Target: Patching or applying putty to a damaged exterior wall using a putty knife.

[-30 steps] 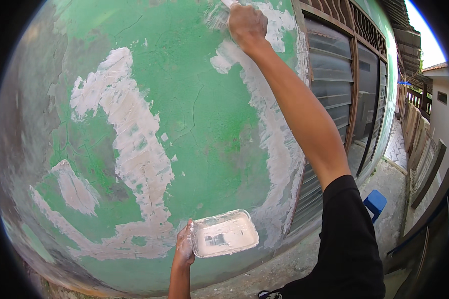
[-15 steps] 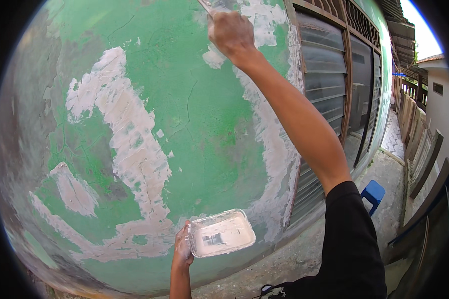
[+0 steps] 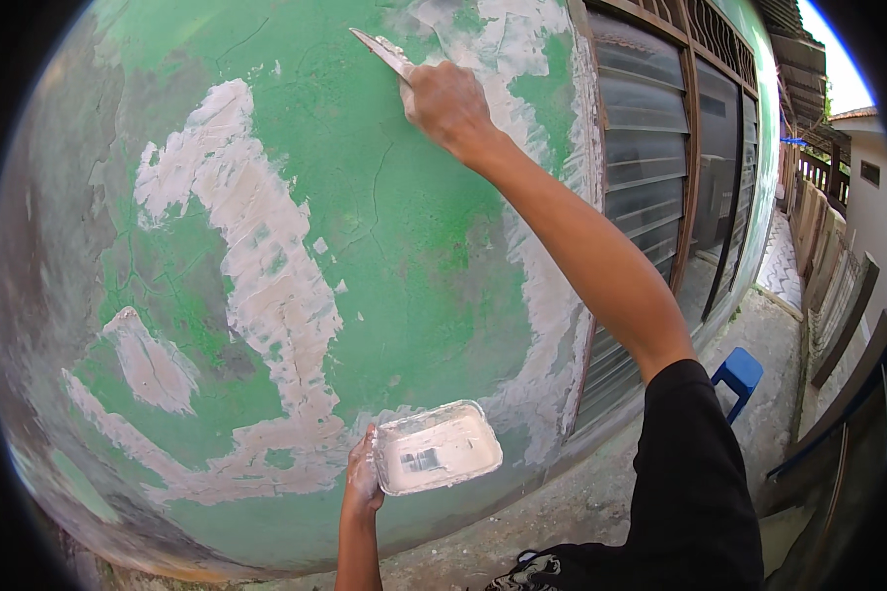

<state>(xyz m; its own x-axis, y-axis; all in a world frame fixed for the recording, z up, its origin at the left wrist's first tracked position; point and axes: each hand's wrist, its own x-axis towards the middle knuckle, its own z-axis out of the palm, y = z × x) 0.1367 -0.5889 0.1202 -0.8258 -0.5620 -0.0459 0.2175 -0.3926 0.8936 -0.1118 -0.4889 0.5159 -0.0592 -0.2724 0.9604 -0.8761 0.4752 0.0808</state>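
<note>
My right hand (image 3: 450, 110) is raised at the upper part of the green wall (image 3: 365, 325), closed round a putty knife (image 3: 382, 51) whose blade points up and left with some pale paste on it. Lower down, my left hand (image 3: 363, 471) grips the left end of a clear plastic tub (image 3: 493, 455). Pale putty (image 3: 453, 448) lies in the tub, with a bare see-through patch near its middle. Broad patches of the same pale putty (image 3: 276, 286) cover the wall left of centre, along its lower part and beside the window frame.
A window with glass louvres (image 3: 641, 128) and a brown wooden frame (image 3: 692, 148) adjoins the wall on the right. Behind my right arm, a blue stool (image 3: 739, 372) stands on the concrete ground (image 3: 774, 340). Wooden boards (image 3: 848, 320) lean along the far right.
My right hand has moved down and slightly left with the putty knife, whose blade now shows whole. My left hand and the tub have barely shifted.
</note>
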